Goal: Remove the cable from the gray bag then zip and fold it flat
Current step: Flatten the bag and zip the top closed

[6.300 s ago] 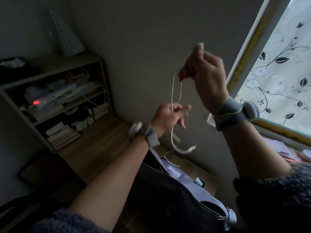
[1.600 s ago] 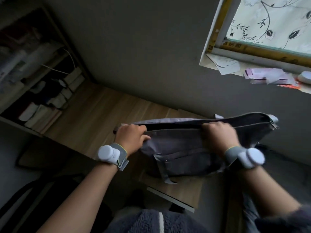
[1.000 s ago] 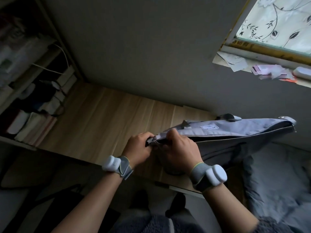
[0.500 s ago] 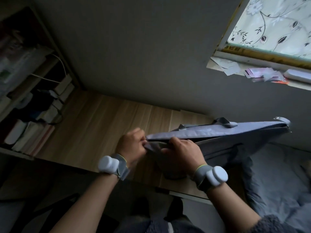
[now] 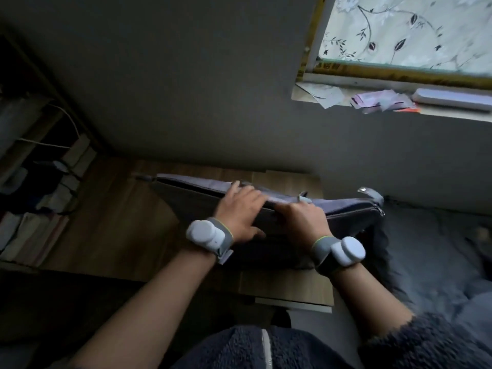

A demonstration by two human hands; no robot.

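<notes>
At the far left a shelf of books and boxes stands against the wall, with the wooden desk running from it toward the person. The gray bag stands on its lower edge on the desk, top edge up and running left to right, which looks like a way to keep the zipper line taut and within reach.

The left hand lies over the bag's top edge near its middle, fingers fairly straight and reaching across the far side, thumb on the near face (a steadying hold, by the look of it, more than a grip). Just beside it the right hand sits on the same edge with fingers curled onto the fabric; whether it pinches a zipper pull I cannot tell, since the frame is blurred there. The bag's right end, with a metal fitting, juts past the desk's edge over the bed. No cable is in view. On the windowsill papers lie loose.
</notes>
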